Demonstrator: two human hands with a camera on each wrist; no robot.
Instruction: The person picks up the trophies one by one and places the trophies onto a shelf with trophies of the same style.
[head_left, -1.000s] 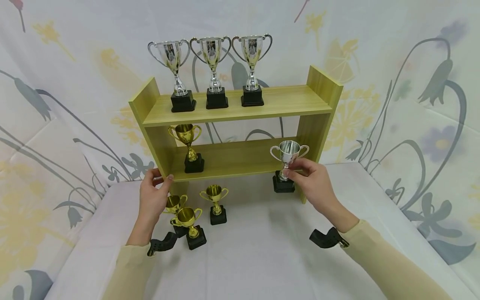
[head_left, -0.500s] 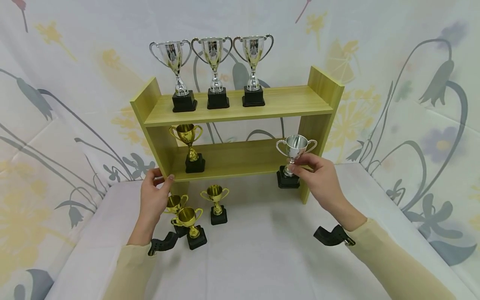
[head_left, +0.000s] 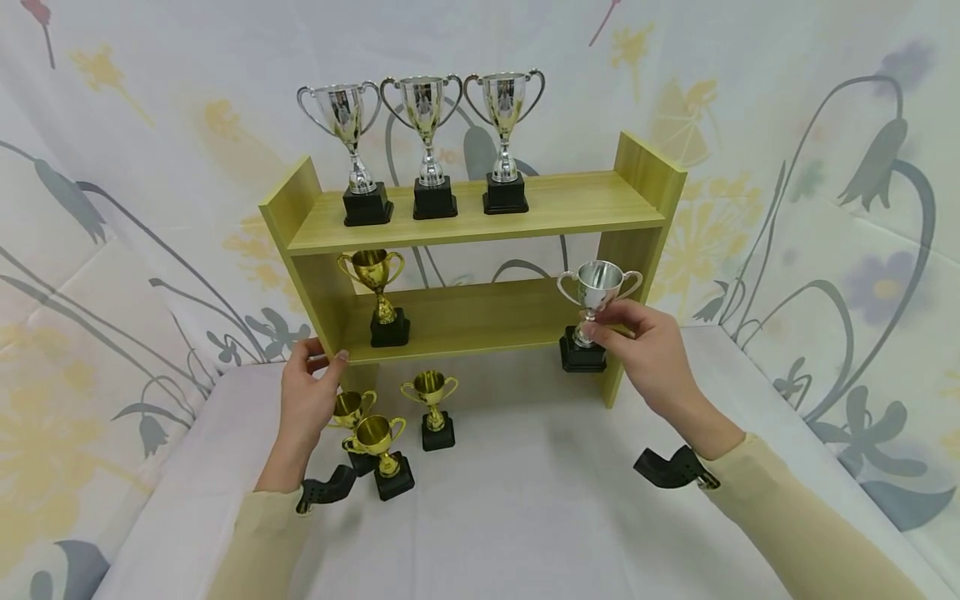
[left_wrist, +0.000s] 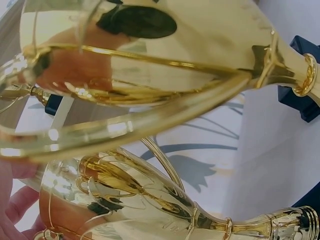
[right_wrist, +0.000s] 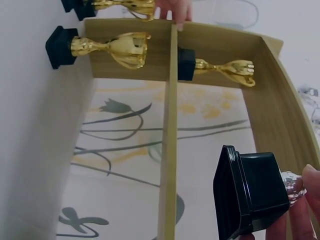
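My right hand pinches the stem of a small silver trophy before the right end of the middle shelf. In the right wrist view that trophy's black base hangs clear of the shelf board. With thumb and fingers, my left hand grips the shelf's left side at the middle board. One gold trophy stands at the left of that board. Below, several gold trophies stand on the white surface; two fill much of the left wrist view.
Three larger silver trophies stand on the top shelf, left and centre. Raised wooden side panels bound it. Patterned fabric hangs behind, and white cloth covers the surface in front.
The small silver trophy has moved right and slightly up in my right hand, towards the shelf's right side panel. My left hand has kept its place on the left panel.
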